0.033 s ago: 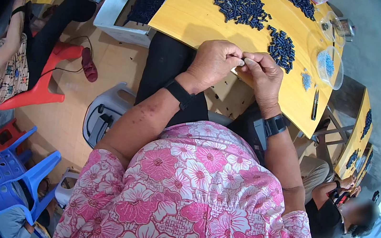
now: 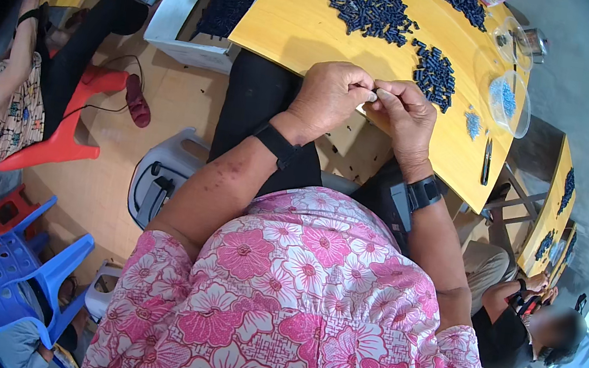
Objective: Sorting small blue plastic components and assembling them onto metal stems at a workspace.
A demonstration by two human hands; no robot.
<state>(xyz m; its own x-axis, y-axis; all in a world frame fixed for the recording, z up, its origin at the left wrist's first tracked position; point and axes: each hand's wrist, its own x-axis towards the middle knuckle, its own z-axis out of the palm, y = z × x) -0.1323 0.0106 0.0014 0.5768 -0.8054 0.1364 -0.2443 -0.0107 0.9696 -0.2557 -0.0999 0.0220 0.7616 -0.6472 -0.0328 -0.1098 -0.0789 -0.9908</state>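
My left hand (image 2: pixel 332 96) and my right hand (image 2: pixel 409 117) meet at the near edge of the yellow table (image 2: pixel 286 23). Thumb and forefinger of each are pinched together, tip against tip. Whatever lies between them is too small and too covered to make out. Just beyond my right hand is a pile of small dark blue tubular pieces (image 2: pixel 433 77). A larger pile of the same pieces (image 2: pixel 369 9) lies farther off. To the right sit a little heap of light blue bits (image 2: pixel 473 124) and a black pen-like tool (image 2: pixel 487 162).
A clear plastic tub (image 2: pixel 518 123) with light blue bits stands at the table's right edge. Left of the table is a white box (image 2: pixel 177 1) holding dark pieces. One person sits on a red chair (image 2: pixel 79 126) at left; another person (image 2: pixel 513 328) works at right.
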